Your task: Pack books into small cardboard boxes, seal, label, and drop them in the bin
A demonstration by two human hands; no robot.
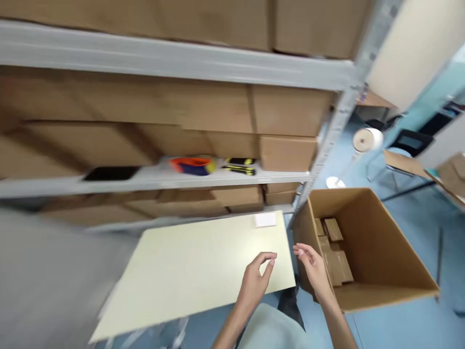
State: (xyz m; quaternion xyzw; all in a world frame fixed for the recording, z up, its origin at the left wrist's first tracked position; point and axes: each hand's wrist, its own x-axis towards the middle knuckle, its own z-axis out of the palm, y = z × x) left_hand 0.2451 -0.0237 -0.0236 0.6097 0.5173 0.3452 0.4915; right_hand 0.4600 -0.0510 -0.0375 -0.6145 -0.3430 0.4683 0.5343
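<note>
My left hand (256, 277) hovers over the right part of a pale cream tabletop (189, 266), its thumb and fingers curved and apart with nothing between them. To its right, my right hand (315, 272) is in the air between the table's edge and a large open cardboard box (381, 242). Its fingers are loosely bent, and I see nothing in them. A small white box (265, 220) lies near the table's far right corner, beyond both hands. Inside the large cardboard box, several small brown cartons (337, 266) lie along the left side.
A grey metal shelf (203, 179) packed with cardboard boxes stands behind the table. On it are an orange and blue item (194, 166), yellow-black tools (240, 167) and a black flat thing (111, 173). A white stand with a roll (365, 140) and chairs (410, 143) are at right.
</note>
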